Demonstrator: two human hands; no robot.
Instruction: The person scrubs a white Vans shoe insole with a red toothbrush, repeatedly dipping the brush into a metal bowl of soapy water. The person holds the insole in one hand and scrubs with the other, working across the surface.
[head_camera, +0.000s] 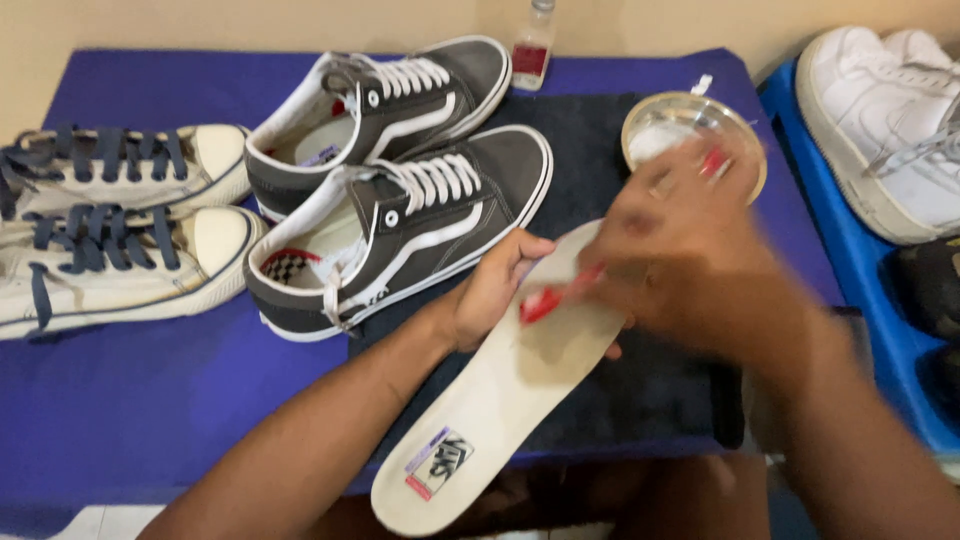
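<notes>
My left hand (492, 290) grips a long white shoe insole (480, 420) by its toe end, over a dark towel (600, 160). My right hand (690, 250), blurred by motion, holds a red-handled brush (560, 295) whose head rests on the front of the insole. Just behind my right hand stands a clear glass bowl (690, 115) with white liquid or foam in it.
Two grey sneakers (420, 210) with white laces sit on the purple table cover (150, 390). A pair of cream sneakers with blue laces (110, 230) lies at the left. A small bottle (532, 45) stands at the back. White sneakers (890, 120) rest on a blue surface at right.
</notes>
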